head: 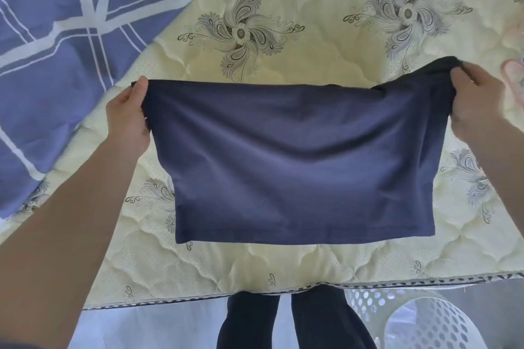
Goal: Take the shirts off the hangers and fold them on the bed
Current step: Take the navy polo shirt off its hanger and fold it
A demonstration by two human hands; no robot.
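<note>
Gripping the navy shirt [283, 156] by its two upper corners with left hand [129, 119] and right hand [472, 96], fingers curled round the cloth, holding it spread wide over the cream quilted mattress [312, 37], blue checked sheet [56, 37] at far left, white perforated basket [411, 317] beside the near edge.

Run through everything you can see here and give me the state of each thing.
navy shirt: no hanger on it, held up by its top corners, spread wide.
left-hand grip: pinches one top corner of the shirt.
right-hand grip: holds the other top corner, fabric bunched.
mattress: bare, partly uncovered.
blue sheet: lying over the mattress's far left part.
laundry basket: standing by the mattress edge.
</note>
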